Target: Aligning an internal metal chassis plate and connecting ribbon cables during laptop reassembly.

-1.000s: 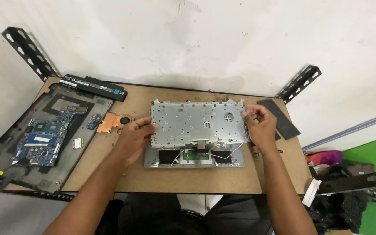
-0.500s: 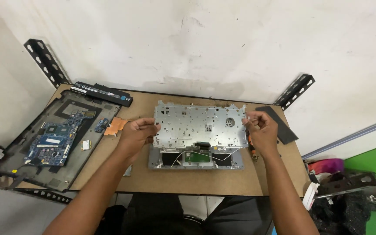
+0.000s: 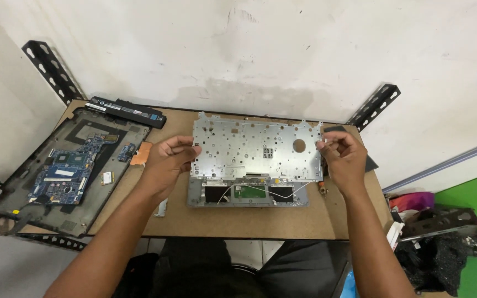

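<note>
We hold the perforated metal keyboard backplate (image 3: 258,149) by its short ends, left hand (image 3: 167,160) and right hand (image 3: 342,154) each pinched shut on an edge. It lies directly over the grey palmrest (image 3: 248,193) on the tabletop (image 3: 238,221), long axis running left-right. It looks thin, light, stiff and sharp-edged, so edge grips suit it.

Perforated keyboard plate (image 3: 258,148): bare matt grey metal. Table (image 3: 282,218), at 6 o'clock of it: matt brown fibreboard. Battery (image 3: 125,112), at 10 o'clock: glossy black plastic.
</note>
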